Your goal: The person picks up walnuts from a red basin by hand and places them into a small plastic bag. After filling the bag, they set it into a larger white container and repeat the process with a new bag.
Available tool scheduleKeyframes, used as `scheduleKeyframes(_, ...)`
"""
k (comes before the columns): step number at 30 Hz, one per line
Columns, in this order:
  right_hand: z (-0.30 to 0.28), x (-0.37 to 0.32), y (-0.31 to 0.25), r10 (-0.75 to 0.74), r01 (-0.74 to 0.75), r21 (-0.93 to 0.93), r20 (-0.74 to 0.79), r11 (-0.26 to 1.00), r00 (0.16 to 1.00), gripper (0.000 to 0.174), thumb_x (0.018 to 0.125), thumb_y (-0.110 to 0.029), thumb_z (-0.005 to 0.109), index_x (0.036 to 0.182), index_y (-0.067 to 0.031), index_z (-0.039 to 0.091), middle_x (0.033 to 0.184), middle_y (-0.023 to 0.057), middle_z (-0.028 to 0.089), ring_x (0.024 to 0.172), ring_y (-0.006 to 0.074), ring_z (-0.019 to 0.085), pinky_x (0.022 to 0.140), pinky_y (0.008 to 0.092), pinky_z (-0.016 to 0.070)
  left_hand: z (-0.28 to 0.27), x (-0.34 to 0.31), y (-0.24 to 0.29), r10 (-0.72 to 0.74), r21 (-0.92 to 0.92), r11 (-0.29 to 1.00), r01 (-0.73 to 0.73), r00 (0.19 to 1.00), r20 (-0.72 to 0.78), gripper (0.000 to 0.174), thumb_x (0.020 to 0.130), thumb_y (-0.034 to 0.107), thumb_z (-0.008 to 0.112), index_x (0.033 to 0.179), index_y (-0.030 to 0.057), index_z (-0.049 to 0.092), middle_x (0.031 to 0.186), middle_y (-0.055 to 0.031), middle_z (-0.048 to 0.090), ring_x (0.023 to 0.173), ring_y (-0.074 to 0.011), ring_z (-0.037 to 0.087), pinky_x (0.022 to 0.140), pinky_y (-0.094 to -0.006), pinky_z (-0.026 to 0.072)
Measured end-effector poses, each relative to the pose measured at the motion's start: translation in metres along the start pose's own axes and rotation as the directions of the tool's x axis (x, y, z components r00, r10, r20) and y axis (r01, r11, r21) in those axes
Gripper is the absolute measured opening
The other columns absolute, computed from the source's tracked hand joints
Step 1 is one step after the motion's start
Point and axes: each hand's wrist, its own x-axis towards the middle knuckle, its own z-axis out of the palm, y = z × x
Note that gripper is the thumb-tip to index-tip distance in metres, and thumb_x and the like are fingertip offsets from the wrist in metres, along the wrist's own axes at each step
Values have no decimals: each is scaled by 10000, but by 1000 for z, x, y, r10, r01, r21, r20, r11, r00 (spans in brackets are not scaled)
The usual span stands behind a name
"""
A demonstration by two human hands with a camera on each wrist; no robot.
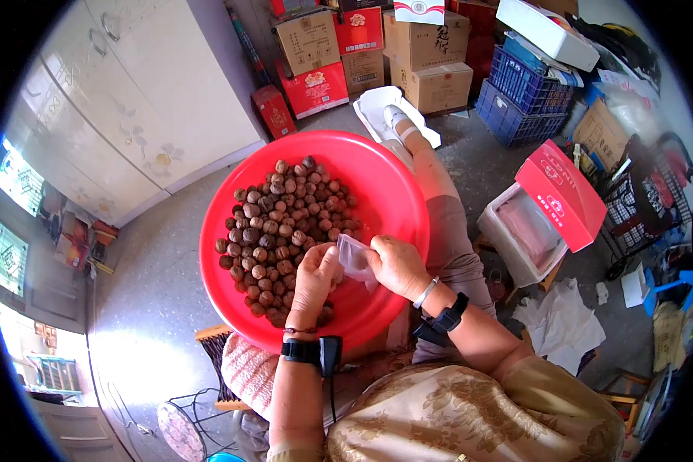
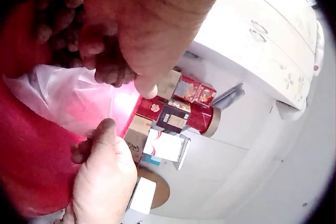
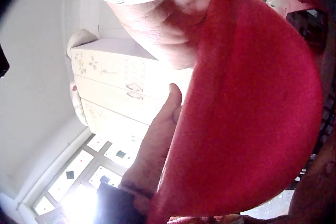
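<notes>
A wide red basin [image 1: 396, 185] holds a heap of brown walnuts [image 1: 277, 219], mostly on its left side. Over its near part, both hands pinch a small clear plastic bag [image 1: 354, 258]. My left hand [image 1: 314, 279] has thumb and fingertips at the bag's left edge, while my right hand [image 1: 400, 266] grips its right side. The left wrist view shows the bag [image 2: 79, 98] stretched between the left hand [image 2: 152, 19] and the right hand [image 2: 107, 176]. In the right wrist view, the basin's outer wall [image 3: 252, 113] hides most of the right hand's fingers and the bag.
Stacked cartons [image 1: 427, 46] and blue crates [image 1: 520, 104] stand at the back. To the right is a white foam box [image 1: 508, 239] with a red lid [image 1: 562, 192]. A pale cabinet [image 1: 146, 92] stands left; a leg [image 1: 446, 223] extends along the basin's right side.
</notes>
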Motion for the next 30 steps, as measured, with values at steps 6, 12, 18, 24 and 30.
scheduleKeyframes(6,0,0,0,-8,8,0,-11,1000,1000,264,956,-235,695,852,-26,573,828,180,656,775,409,660,670,499,528,-15,4,-8,-177,-214,964,159,982,-67,447,1099,450,513,976,43,650,748,7,591,596,-84,484,490,-245,376)
scheduleKeyframes(12,-1,1,-1,17,-16,-3,46,1000,999,257,965,-256,661,879,-23,596,856,192,669,798,415,676,707,526,541,-9,3,-4,-175,-41,984,171,975,-138,351,1050,396,628,995,49,645,751,9,590,599,-79,487,500,-250,400)
scheduleKeyframes(18,3,0,2,-17,17,20,12,1000,1000,253,958,-256,661,871,-28,593,838,186,669,767,427,672,685,538,538,-11,17,-37,10,611,791,25,999,-54,320,933,298,709,944,-22,711,751,-101,692,683,-176,648,647,-328,525)
scheduleKeyframes(24,5,1,0,41,-29,102,-117,994,992,265,931,-228,690,814,-22,573,787,201,642,756,427,660,665,516,529,-6,13,-18,13,352,936,8,998,-57,234,937,211,707,924,-22,714,718,-60,674,653,-116,596,618,-291,498)
scheduleKeyframes(30,-2,0,-2,13,35,217,-219,976,976,233,909,-184,703,804,-26,567,763,195,629,720,422,641,643,505,511,-4,7,-4,-49,60,997,49,999,-8,171,958,161,708,921,-6,700,715,18,639,624,-69,546,578,-228,445)
